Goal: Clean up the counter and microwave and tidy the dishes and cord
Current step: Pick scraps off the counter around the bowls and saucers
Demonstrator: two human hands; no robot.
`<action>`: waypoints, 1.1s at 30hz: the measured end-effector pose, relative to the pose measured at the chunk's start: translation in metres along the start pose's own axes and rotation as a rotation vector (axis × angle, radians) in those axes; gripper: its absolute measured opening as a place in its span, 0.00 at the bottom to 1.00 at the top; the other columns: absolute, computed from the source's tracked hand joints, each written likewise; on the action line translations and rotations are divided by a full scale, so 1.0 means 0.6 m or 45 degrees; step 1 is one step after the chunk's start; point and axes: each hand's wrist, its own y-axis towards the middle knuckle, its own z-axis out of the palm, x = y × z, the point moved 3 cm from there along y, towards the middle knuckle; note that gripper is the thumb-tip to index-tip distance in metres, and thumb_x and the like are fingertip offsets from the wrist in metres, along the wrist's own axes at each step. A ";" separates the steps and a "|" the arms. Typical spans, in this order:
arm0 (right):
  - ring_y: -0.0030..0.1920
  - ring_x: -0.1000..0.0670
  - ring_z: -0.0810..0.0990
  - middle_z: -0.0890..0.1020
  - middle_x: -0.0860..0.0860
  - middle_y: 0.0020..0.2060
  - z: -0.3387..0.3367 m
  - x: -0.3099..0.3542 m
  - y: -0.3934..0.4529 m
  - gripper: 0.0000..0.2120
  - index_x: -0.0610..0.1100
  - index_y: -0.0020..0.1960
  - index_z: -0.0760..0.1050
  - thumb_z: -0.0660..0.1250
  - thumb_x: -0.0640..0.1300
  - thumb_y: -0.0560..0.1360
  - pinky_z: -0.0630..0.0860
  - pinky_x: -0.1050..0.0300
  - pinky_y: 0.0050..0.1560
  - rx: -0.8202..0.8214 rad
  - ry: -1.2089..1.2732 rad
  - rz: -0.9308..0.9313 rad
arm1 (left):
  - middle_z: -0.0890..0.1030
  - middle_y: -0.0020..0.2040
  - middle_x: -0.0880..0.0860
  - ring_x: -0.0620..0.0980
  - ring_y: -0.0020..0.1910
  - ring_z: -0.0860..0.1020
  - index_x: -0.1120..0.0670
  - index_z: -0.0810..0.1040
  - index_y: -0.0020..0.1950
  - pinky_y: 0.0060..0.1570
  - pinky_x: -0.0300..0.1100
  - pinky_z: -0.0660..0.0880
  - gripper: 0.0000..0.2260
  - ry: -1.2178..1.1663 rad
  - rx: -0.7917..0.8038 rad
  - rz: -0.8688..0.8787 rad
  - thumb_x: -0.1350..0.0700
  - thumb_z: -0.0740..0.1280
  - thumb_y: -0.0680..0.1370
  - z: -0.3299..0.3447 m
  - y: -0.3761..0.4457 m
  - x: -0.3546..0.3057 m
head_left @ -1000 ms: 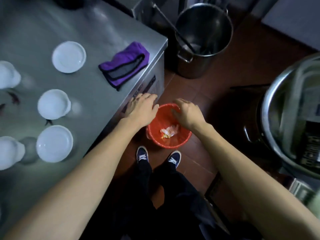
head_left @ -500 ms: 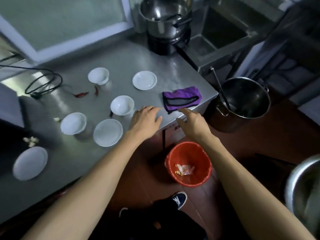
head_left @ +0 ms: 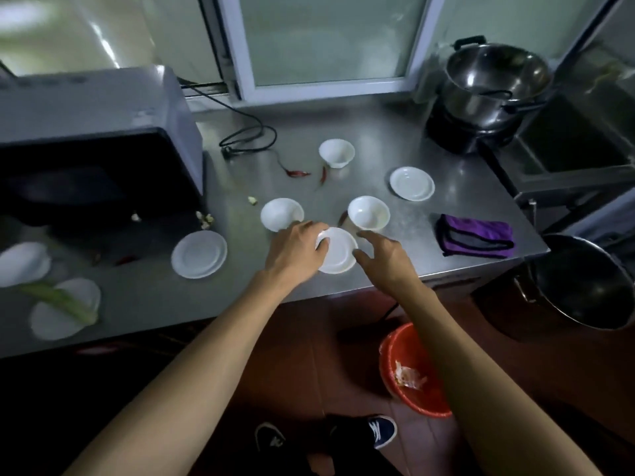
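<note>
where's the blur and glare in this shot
Head view: the left edge smears, blurring the plates and green stalk; window light glares off the steel counter; the microwave interior is dark; wide-angle distortion bends the window frame.

L hand (head_left: 298, 249) on plate (head_left: 338, 250) — counter (head_left: 395, 269).

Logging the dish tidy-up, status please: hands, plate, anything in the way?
Left hand grips small plate at its left rim; right hand open beside it. Plate flat on counter. Bowl and chili close behind.
</note>
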 end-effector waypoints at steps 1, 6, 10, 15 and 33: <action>0.65 0.42 0.76 0.79 0.47 0.66 0.018 0.025 -0.003 0.21 0.47 0.71 0.73 0.67 0.49 0.78 0.72 0.49 0.63 0.008 0.012 -0.013 | 0.84 0.56 0.52 0.56 0.53 0.80 0.50 0.80 0.61 0.46 0.49 0.78 0.12 -0.001 -0.018 -0.019 0.52 0.65 0.79 -0.016 -0.014 0.024; 0.68 0.43 0.74 0.78 0.46 0.67 0.102 0.141 -0.010 0.21 0.45 0.70 0.73 0.68 0.48 0.78 0.69 0.50 0.68 0.065 0.029 -0.082 | 0.83 0.55 0.53 0.57 0.52 0.80 0.53 0.79 0.60 0.47 0.54 0.78 0.12 0.044 -0.080 -0.060 0.52 0.64 0.80 -0.087 -0.076 0.131; 0.65 0.43 0.77 0.80 0.47 0.65 0.148 0.223 -0.006 0.22 0.46 0.70 0.73 0.68 0.49 0.78 0.73 0.48 0.64 0.125 -0.028 -0.179 | 0.83 0.58 0.53 0.55 0.57 0.79 0.53 0.79 0.64 0.52 0.53 0.78 0.13 -0.046 -0.171 -0.147 0.52 0.65 0.80 -0.131 -0.117 0.204; 0.65 0.42 0.77 0.78 0.46 0.66 0.191 0.299 0.016 0.21 0.47 0.70 0.73 0.67 0.50 0.79 0.74 0.46 0.64 0.193 -0.056 -0.273 | 0.82 0.60 0.52 0.54 0.59 0.79 0.51 0.79 0.64 0.53 0.47 0.76 0.14 -0.055 -0.223 -0.288 0.52 0.64 0.80 -0.156 -0.147 0.281; 0.61 0.41 0.79 0.80 0.44 0.64 0.290 0.332 0.292 0.19 0.46 0.70 0.74 0.66 0.48 0.80 0.75 0.47 0.63 0.334 -0.074 -0.315 | 0.81 0.60 0.51 0.54 0.58 0.77 0.51 0.79 0.63 0.55 0.50 0.75 0.13 -0.094 -0.009 -0.553 0.53 0.63 0.81 -0.096 0.031 0.459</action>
